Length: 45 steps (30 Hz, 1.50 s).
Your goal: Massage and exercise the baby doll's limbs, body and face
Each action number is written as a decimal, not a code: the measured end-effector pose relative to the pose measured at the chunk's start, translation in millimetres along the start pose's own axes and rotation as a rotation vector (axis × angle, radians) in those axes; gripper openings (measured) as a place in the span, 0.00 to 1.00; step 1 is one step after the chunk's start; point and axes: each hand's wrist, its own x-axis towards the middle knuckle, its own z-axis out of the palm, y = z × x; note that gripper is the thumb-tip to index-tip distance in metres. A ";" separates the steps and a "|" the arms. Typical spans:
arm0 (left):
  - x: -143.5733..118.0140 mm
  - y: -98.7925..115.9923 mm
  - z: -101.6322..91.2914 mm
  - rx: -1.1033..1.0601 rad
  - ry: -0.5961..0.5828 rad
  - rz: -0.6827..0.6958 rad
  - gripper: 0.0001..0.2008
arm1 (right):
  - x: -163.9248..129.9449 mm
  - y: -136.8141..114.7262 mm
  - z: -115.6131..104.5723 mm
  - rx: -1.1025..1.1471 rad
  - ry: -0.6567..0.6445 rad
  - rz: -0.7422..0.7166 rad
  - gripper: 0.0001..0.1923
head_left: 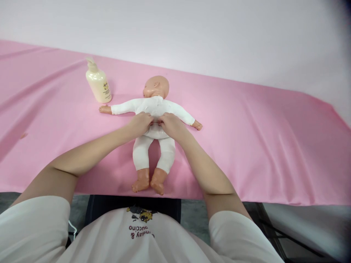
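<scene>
A baby doll (155, 106) with a white cloth body lies stretched out on a pink cloth, its head at the far side and turned to the left. Its arms spread to both sides and its bare feet point toward me. My left hand (142, 123) is closed, with curled fingers pressed on the doll's lower torso. Beside it, a small gap apart, my right hand (170, 124) is curled on the same part of the torso in the same way. The fabric bunches slightly between the hands. The fingertips are partly hidden.
A pale yellow pump bottle (99, 86) stands at the left, just beyond the doll's outstretched hand. The pink cloth (263, 146) covers the table and has folds on both sides. Its front edge runs just past the doll's feet. A white surface (192, 33) rises behind.
</scene>
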 end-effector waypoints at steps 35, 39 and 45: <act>13.6 -17.1 15.5 -0.016 0.215 -0.025 0.18 | 19.7 14.3 16.5 0.054 0.134 0.035 0.14; 16.5 -19.2 14.4 -0.003 0.162 -0.007 0.18 | 20.3 13.1 16.1 0.053 0.128 0.052 0.14; 18.5 -16.4 7.1 0.005 0.131 -0.166 0.16 | 25.8 15.1 17.6 0.075 0.140 0.113 0.14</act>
